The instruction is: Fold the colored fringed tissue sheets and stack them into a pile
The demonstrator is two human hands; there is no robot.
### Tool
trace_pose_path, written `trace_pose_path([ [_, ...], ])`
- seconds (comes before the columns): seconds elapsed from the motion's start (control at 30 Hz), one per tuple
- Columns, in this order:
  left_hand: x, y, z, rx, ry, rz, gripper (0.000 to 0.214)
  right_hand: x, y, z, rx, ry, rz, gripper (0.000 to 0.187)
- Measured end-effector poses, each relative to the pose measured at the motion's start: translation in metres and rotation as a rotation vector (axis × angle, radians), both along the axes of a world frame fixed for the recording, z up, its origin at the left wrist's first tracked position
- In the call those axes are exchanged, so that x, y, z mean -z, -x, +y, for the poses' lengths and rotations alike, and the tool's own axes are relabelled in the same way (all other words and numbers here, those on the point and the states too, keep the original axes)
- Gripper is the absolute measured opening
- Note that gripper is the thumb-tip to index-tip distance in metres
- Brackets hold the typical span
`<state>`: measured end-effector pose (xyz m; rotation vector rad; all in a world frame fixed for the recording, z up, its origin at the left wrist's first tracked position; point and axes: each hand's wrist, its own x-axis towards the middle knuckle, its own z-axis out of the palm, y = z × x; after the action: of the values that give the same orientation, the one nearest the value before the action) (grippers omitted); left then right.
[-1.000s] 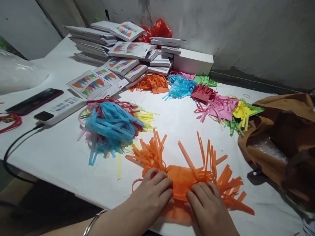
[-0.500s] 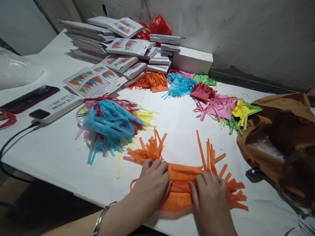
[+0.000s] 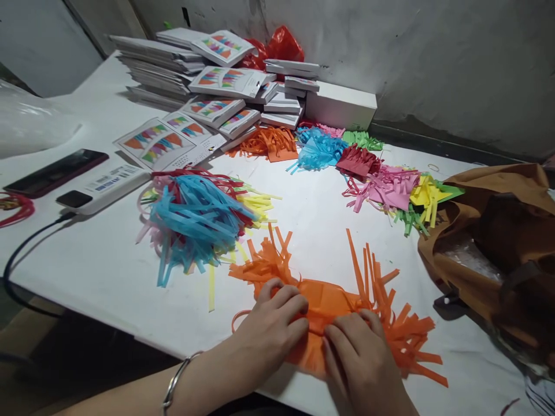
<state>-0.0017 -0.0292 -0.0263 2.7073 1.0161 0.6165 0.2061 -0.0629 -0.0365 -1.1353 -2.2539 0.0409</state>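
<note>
A sheet of orange tissue paper [image 3: 327,294] with both ends cut into fringe lies on the white table in front of me. My left hand [image 3: 275,326], a silver bangle at its wrist, has its fingers curled onto the plain middle band near the left fringe. My right hand [image 3: 358,349] pinches the same band close to the right fringe. The fingertips press into a crosswise fold, and the thumbs are partly hidden. Just beyond my left hand is a pile of blue tissue tassels [image 3: 199,208], with red, pink and yellow strips showing under it.
Bundles of fringed paper, among them orange [image 3: 271,143], blue [image 3: 321,150] and pink [image 3: 392,188], line the back. Behind them are stacked printed packets [image 3: 229,82] and a white box [image 3: 340,106]. A brown bag [image 3: 489,231] stands right; a phone [image 3: 56,172] and a cabled white device [image 3: 104,189] lie left.
My hands have come closer together, the right one shifting left and slightly toward me. The orange band between them is more bunched, and the left fringe has moved right.
</note>
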Motion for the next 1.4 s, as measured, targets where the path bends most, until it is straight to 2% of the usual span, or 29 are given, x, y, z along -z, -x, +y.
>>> trace_pose_path([
  [0.17,0.002,-0.002,-0.001,0.014,0.040,0.021,0.010,0.003,0.002,-0.003,-0.019,-0.093,-0.141,0.036],
  [0.37,0.004,-0.002,0.004,0.028,-0.004,0.027,0.008,0.005,0.005,-0.004,0.011,0.019,-0.001,0.022],
  [0.57,0.002,0.002,0.005,0.059,0.038,-0.035,0.017,0.010,-0.001,-0.006,0.018,-0.072,-0.158,0.038],
  [0.7,0.003,0.003,0.003,-0.036,0.127,-0.101,0.017,0.014,-0.014,-0.010,0.114,0.019,-0.070,0.036],
  [0.8,0.001,-0.001,0.000,-0.108,0.187,-0.067,0.017,0.011,-0.016,-0.008,0.201,0.123,-0.050,0.031],
  [0.93,-0.002,-0.013,0.001,-0.235,0.149,0.087,0.018,0.006,-0.009,0.000,0.286,0.177,-0.190,0.029],
  [1.03,-0.001,-0.018,0.004,-0.309,0.089,0.193,0.013,0.007,-0.006,0.005,0.352,0.143,-0.262,0.032],
  [1.1,0.000,-0.018,0.005,-0.283,0.056,0.226,0.010,0.009,-0.007,0.006,0.369,0.125,-0.268,0.032],
  [1.23,0.001,-0.010,0.006,-0.062,0.019,0.226,0.011,0.008,-0.012,0.005,0.369,0.165,-0.214,0.027],
  [1.3,0.002,-0.007,0.005,0.008,0.001,0.213,0.012,0.004,-0.011,0.003,0.379,0.163,-0.181,0.026],
  [1.4,0.005,-0.007,0.006,0.060,-0.061,0.194,0.013,0.001,-0.004,0.003,0.285,0.057,-0.098,0.020],
])
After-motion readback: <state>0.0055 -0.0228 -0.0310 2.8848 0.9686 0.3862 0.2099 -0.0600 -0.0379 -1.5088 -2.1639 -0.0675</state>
